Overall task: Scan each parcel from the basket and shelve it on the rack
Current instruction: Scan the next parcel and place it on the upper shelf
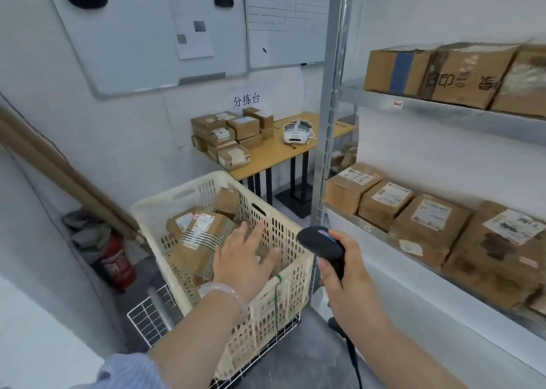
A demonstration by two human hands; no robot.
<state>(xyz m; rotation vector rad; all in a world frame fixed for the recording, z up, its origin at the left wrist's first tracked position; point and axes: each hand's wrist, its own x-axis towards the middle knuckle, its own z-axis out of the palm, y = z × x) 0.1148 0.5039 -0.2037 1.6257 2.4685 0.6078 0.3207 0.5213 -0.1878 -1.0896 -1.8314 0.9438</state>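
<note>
In a white-walled storeroom the taped parcel [201, 235] lies topmost by the basket's [183, 195] left edge, the left hand [245, 258] just beside it with fingers [255, 229] spread and empty, the right hand [345, 273] gripping the scanner [322, 245] near the rack [443, 113]; probably best lifted label-up for a clean scan.

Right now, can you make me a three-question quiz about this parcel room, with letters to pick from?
1. Where is the white headset?
A on the wooden table
B on the floor
C hanging on the wall

2. What colour is the scanner?
A red
B black
C yellow

3. What is the left hand doing?
A gripping a parcel
B open above the basket
C holding a pen

Answers:
1 A, it sits on the tabletop beside the stacked boxes.
2 B, the right hand grips its black handle.
3 B, it is spread wide and holds nothing.
</note>
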